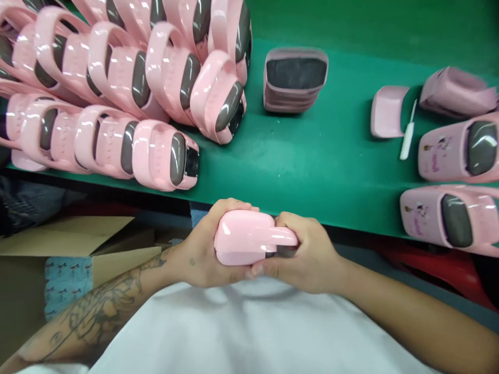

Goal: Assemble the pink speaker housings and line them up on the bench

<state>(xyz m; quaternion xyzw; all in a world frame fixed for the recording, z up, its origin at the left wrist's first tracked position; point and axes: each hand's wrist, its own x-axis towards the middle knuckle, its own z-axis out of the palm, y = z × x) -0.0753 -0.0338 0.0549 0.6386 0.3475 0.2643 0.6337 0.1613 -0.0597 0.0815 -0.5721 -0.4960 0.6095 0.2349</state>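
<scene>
A glossy pink plastic housing with a looped handle (245,236) is held between both hands, just in front of the table's near edge. My left hand (202,249) wraps around its rounded left end, thumb below and fingers along the far side. On the other end, my right hand (307,252) is closed around the handle, its thumb against the lower side. The two thumbs nearly meet at the bottom of the housing. The underside of the piece is hidden from view.
Rows of similar pink housings (159,156) fill the green table's (296,171) left side. A dark-topped pink piece (296,78) stands mid-table. On the right are a loose pink cover (385,111), a white-handled tool (407,140) and printed housings (432,218). An open carton (117,267) sits lower left.
</scene>
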